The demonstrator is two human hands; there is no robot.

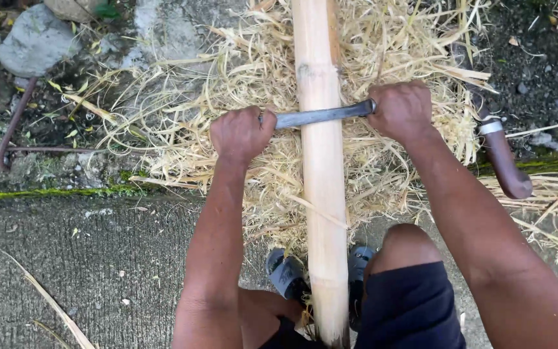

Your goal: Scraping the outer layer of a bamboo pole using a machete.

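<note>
A long pale bamboo pole [321,168], stripped of its skin, runs from between my knees straight away from me. A dark metal blade [321,116] lies across it. My left hand [240,134] is closed on the blade's left end. My right hand [400,111] is closed on its right end. The blade rests on the pole just below a node.
A thick heap of pale shavings [227,97] surrounds the pole. A tool with a reddish-brown wooden handle [504,158] lies to the right. A bent rusty rod [14,123] and stones [33,42] sit at the left. Grey sandals [287,271] are on my feet on the concrete.
</note>
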